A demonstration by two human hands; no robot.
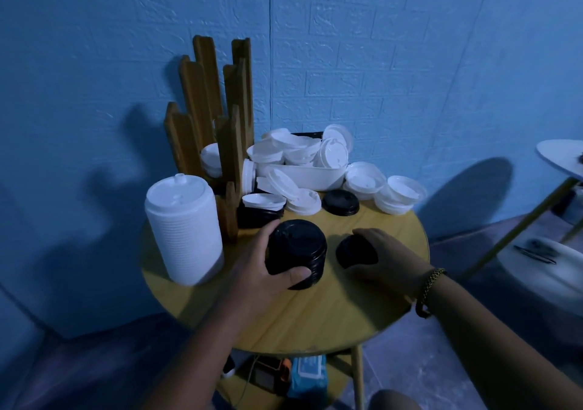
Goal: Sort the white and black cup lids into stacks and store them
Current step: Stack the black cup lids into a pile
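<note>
Stack of black lids (295, 253) sits front and centre on the round yellow worktop (315, 315), and the left hand (271, 271) has it wrapped up, thumb across the near side, fingers round the far side. Just to its right, the right hand (385, 258) is curled over a black lid (356, 250), fingers on top and thumb at the near rim; whether that is one lid or a few, I can't tell. One tall stack of white lids (184, 230) stands at the left edge, well above everything near it. Behind the hands, one lone black lid (340, 202) lies flat. Left of it, a short dark stack (257, 215) carries a white lid on top. Further back, a white tray (315, 178) is heaped with loose white lids (296, 152), too jumbled to count. Two short white stacks (366, 181) sit at the right rim, touching each other. A wooden rack (214, 119) of upright slats stands against the blue wall, a few white lids inside. A braided bracelet (430, 286) shows on the right wrist.
</note>
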